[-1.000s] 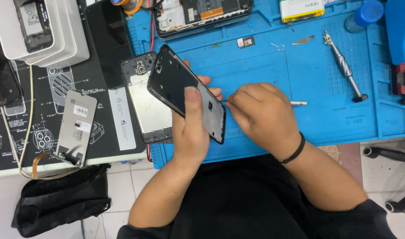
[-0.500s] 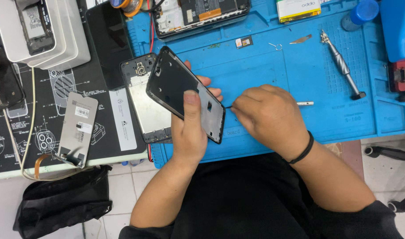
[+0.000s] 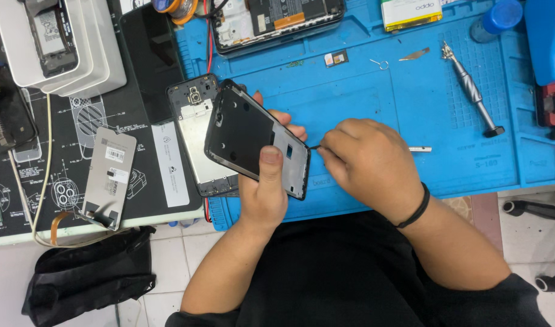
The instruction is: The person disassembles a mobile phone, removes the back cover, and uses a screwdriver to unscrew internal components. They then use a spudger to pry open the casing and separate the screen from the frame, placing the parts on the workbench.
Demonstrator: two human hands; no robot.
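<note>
The black rectangular plastic phone frame point(image 3: 256, 144) is already separated from its other parts: a grey opened phone body point(image 3: 196, 136) lies on the blue silicone work mat point(image 3: 374, 97) just to its left, and a second opened phone point(image 3: 276, 17) lies at the far edge. Work at the frame's right edge appears unfinished. The left hand point(image 3: 264, 194) is clamped on the frame, thumb on its face, holding it tilted above the near part of the mat. The right hand point(image 3: 365, 163) is curled shut, pinching a thin dark tool tip point(image 3: 314, 147) against the frame's right edge. A metal screwdriver point(image 3: 471, 91) lies far right.
</note>
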